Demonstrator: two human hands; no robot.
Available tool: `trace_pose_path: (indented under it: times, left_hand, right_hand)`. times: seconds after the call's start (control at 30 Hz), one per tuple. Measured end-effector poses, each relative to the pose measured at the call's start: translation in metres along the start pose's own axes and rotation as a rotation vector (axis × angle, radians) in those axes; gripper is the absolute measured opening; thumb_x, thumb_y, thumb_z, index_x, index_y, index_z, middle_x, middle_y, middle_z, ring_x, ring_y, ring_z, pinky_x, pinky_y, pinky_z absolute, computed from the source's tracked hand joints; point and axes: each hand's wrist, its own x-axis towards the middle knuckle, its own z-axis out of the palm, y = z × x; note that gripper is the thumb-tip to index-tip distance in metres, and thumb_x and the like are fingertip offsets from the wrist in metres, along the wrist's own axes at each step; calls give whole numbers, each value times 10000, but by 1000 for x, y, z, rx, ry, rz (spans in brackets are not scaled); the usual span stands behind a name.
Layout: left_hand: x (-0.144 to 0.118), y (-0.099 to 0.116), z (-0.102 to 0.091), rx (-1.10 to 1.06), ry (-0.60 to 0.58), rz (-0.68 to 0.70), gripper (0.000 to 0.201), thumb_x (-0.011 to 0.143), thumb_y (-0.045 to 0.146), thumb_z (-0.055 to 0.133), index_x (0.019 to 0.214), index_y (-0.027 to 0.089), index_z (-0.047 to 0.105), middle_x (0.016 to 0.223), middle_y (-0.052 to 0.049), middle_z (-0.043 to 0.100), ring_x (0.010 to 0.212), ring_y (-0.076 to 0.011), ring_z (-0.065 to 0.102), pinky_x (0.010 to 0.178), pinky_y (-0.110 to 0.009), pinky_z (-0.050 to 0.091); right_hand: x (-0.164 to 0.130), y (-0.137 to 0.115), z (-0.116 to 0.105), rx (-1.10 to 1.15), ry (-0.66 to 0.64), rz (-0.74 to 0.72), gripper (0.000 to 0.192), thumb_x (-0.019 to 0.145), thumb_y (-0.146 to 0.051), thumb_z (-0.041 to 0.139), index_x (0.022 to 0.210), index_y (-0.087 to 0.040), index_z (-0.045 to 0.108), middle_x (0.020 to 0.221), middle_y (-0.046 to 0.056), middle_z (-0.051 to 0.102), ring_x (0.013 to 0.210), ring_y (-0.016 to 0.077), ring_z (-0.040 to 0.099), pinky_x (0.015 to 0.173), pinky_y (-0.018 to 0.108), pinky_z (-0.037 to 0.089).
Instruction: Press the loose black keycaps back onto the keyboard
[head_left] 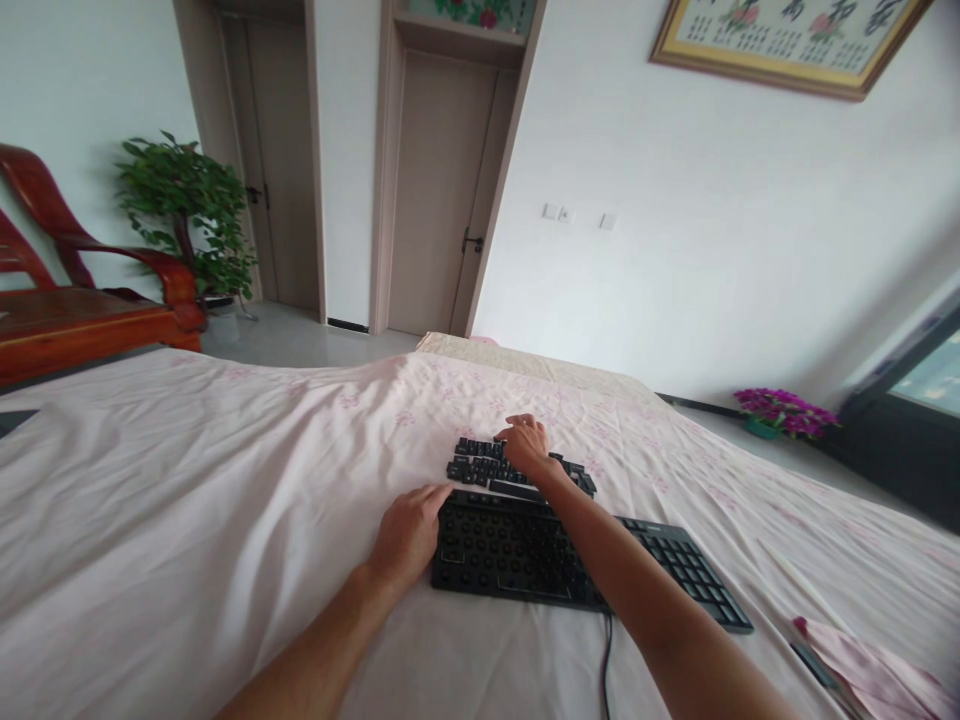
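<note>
White walls (675, 260) close the room around me, with two pale doors (439, 190) straight ahead and a gold-framed picture (787, 45) hanging high at the right. A dark window frame (900, 430) sits low at the far right. Most of my view is filled by the bed (187, 500), spread with a pale pink sheet printed with small flowers and creased in long folds. Beyond its left edge stands a red wooden armchair (67, 300), and just behind that a leafy green plant (187, 210) in a pot on the grey floor. Purple flowers (784, 410) sit on the floor by the right wall. On the sheet in front of me lies a black keyboard (525, 555), its cable (606, 660) running toward me; most of its left part shows bare key sockets. Just beyond it lies a heap of loose black keycaps (480, 462). My left hand (409, 535) rests flat, fingers loosely together, on the keyboard's left end. My right hand (529, 445) reaches over the keyboard and lies on the keycaps, fingers curled; I cannot tell whether it grips any. A pink folded cloth (870, 675) lies at the lower right.
</note>
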Motion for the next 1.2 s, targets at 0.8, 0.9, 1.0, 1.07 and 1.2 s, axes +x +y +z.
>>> trace_pose_path:
  times: [0.8, 0.9, 1.0, 1.07, 1.2]
  left_hand:
    - [2, 1, -2, -31, 8, -2, 481, 841, 52, 427, 1249, 238, 602, 1220, -26, 652, 1079, -169, 601, 976, -300, 440]
    - [2, 1, -3, -28, 5, -7, 480, 838, 58, 435, 1257, 228, 596, 1216, -32, 654, 1082, -171, 601, 979, -300, 440]
    - [2, 3, -5, -20, -9, -12, 490, 828, 43, 427, 1251, 219, 601, 1206, -38, 660, 1084, -164, 602, 987, -292, 436]
    - [2, 3, -6, -18, -14, -13, 497, 825, 35, 419, 1249, 221, 602, 1204, -35, 661, 1089, -157, 600, 994, -284, 430]
    - [1, 3, -4, -33, -7, -6, 503, 832, 34, 407, 1256, 229, 594, 1224, -22, 651, 1105, -148, 593, 993, -268, 428]
  right_hand:
    - [38, -11, -2, -56, -69, -18, 221, 818, -165, 560, 911, -166, 761, 983, 154, 709, 1045, 240, 551, 892, 321, 315]
    - [38, -12, -4, -17, -70, -35, 205, 806, -152, 576, 889, -174, 762, 982, 140, 713, 1051, 229, 556, 907, 314, 316]
    - [33, -13, -10, 40, -43, -50, 188, 799, -155, 596, 883, -187, 760, 968, 114, 721, 1074, 227, 549, 928, 314, 318]
    - [25, -12, -17, 92, -8, -59, 202, 805, -177, 604, 941, -205, 751, 987, 86, 723, 1082, 224, 550, 925, 306, 335]
    - [-10, -6, -28, 226, 50, -83, 254, 841, -263, 583, 1060, -262, 712, 1071, 15, 707, 1035, 190, 594, 859, 262, 409]
